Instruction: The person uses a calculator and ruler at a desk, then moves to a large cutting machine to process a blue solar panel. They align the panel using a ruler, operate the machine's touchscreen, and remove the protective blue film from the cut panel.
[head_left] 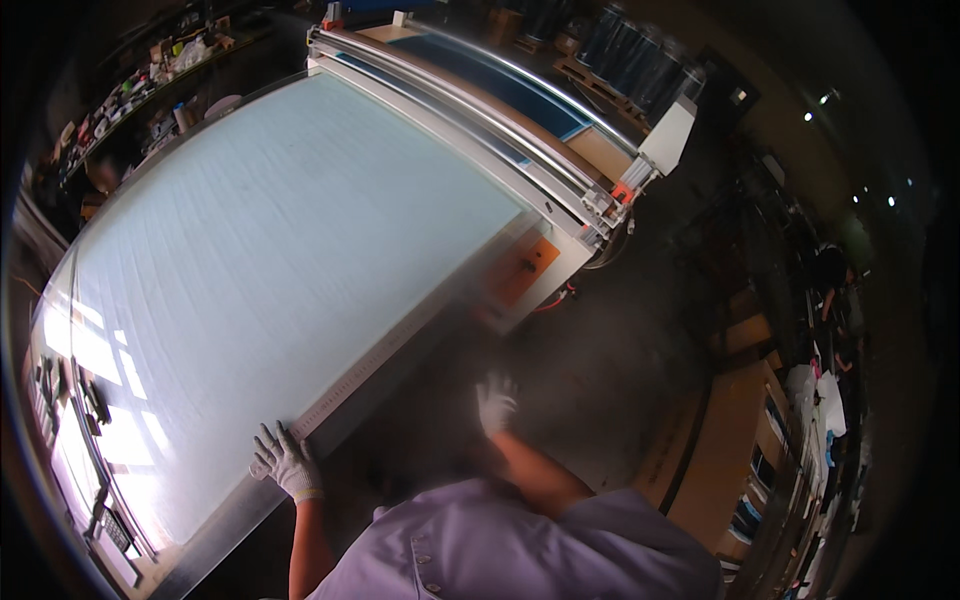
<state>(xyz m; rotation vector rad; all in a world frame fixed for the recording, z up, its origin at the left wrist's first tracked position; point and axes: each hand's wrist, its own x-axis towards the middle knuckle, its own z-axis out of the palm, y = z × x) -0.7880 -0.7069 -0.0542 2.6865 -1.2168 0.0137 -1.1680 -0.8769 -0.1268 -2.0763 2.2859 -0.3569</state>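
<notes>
A large pale, translucent sheet [300, 220] covers a wide machine table, with fine wrinkles running across it and window light glaring on its near left part. Along the table's right-hand metal edge [225, 540] lies a long ruler-like strip [365, 372] with small markings. My left hand [285, 465], in a white knit glove, rests on that edge at the near end of the strip, its fingers spread. My right hand [497, 403], gloved too and somewhat blurred, hangs in the air away from the table; its fingers look apart and nothing shows in them.
Metal rollers [460, 110] span the table's far end, with a white end housing [670, 140]. An orange panel [525, 272] sits by the far right corner. Cardboard boxes [710, 440] stand at the right. A cluttered shelf [140, 90] is at far left.
</notes>
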